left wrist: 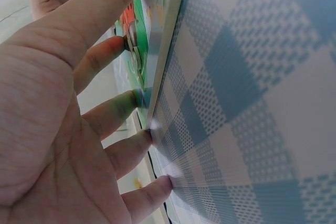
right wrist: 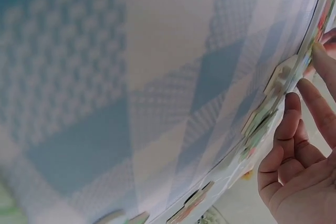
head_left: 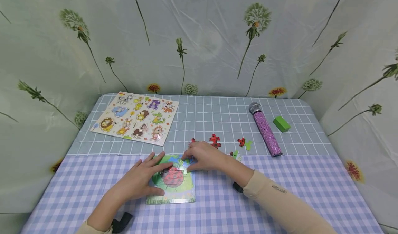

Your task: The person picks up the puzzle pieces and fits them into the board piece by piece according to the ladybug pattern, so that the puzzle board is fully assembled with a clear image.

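A jigsaw puzzle board (head_left: 183, 196) with a red ladybug picture lies on the checked cloth. My left hand (head_left: 140, 177) rests on its left side with fingers spread, thumb near the lower left and fingertips towards the top. In the left wrist view, its fingertips (left wrist: 137, 97) touch the board's edge and surface. At the board's upper right, my right hand (head_left: 206, 156) pinches a puzzle piece (head_left: 183, 167) between thumb and index finger; the piece is partly hidden. The right wrist view shows the right hand's other fingers (right wrist: 287, 124) curled.
Loose red puzzle pieces (head_left: 215, 141) and a green piece (head_left: 248, 145) lie beyond the right hand. A pink glitter microphone (head_left: 266, 132) and a green block (head_left: 281, 123) lie at the back right. An animal puzzle board (head_left: 144, 142) lies back left, before a flowered curtain (head_left: 211, 71).
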{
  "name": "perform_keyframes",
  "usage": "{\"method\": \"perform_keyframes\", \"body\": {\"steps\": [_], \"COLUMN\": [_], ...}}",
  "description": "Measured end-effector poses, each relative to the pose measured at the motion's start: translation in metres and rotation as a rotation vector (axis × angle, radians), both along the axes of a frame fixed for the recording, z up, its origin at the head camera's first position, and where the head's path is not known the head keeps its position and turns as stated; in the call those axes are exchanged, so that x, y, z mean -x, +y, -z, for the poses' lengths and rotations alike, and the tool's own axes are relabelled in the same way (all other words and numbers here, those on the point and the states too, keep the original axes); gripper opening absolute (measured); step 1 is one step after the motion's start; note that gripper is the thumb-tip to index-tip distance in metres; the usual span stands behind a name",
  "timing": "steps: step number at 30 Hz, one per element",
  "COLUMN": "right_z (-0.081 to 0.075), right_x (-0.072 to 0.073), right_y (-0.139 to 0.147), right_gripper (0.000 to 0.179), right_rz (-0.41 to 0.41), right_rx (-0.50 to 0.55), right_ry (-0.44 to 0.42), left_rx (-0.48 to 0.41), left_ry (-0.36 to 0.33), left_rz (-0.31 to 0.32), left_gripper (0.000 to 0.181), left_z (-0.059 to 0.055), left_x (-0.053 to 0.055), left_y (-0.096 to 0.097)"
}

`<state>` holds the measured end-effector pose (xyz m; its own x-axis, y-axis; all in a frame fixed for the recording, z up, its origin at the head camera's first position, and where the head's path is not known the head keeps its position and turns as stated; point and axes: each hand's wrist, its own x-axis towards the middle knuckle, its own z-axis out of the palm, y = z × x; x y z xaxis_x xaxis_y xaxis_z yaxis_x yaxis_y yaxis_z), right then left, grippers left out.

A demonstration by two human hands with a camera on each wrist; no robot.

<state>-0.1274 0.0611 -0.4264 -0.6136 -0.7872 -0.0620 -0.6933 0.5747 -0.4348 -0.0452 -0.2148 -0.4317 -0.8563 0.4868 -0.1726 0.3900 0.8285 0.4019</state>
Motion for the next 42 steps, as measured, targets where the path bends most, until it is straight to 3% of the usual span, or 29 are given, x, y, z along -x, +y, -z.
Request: {"method": "perform_keyframes", "body": {"steps": [11, 15, 22, 31, 42], "right_z": [-0.009, -0.010, -0.009, -0.008, -0.006], "right_x": [0.022, 0.029, 0.037, 0.041, 0.044], "right_y": [0.021, 0.026, 0.025, 0.020, 0.018], "right_gripper": [0.033, 0.037, 0.051, 0.058, 0.050], "right_rz": [0.096, 0.081, -0.024, -0.003, 0.022], "right_rx": [0.016, 0.017, 0.032, -0.002, -0.056], "right_ry": [0.016, 0.037, 0.084, -0.003, 0.007], "left_rx": [0.002, 0.000, -0.033, -0.053, -0.079], "left_ry": [0.012, 0.012, 0.018, 0.041, 0.082], "left_rz": [-0.008, -0.009, -0.006, -0.031, -0.056], "left_gripper": [0.094, 0.095, 0.100, 0.104, 0.106], "left_z": [0.000, 0.000, 0.002, 0.005, 0.007], "left_x": [-0.001, -0.001, -0.003, -0.005, -0.009], "left_y": [0.000, 0.000, -0.003, -0.005, -0.007]}}
